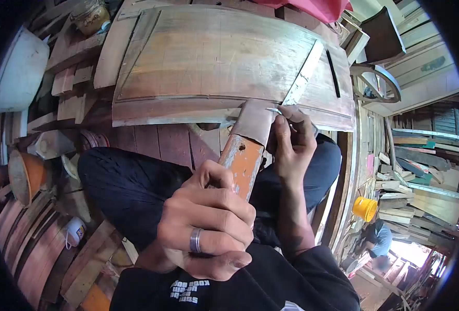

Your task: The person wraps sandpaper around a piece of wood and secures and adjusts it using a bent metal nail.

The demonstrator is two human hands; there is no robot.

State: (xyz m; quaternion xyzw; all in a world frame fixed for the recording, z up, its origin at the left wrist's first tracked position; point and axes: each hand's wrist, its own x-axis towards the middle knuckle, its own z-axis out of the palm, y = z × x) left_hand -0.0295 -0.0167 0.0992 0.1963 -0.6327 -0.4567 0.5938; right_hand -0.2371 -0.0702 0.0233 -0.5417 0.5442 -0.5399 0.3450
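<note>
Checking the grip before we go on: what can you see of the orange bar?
The orange bar is straight, its paint worn to grey along the edges, with a dark hole near the brownish sheet covering its far end. The left hand grips the near end; the bar slants up to the right, toward the wooden panel. Its material is unclear.

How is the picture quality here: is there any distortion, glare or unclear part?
Head view: black curved borders suggest wide-angle distortion; head view: a pale sheen lies on the wooden panel, and the opening at lower right is washed out; head view: the left hand looks sharp, but the shiny tip by the right hand is too small to identify.
</note>
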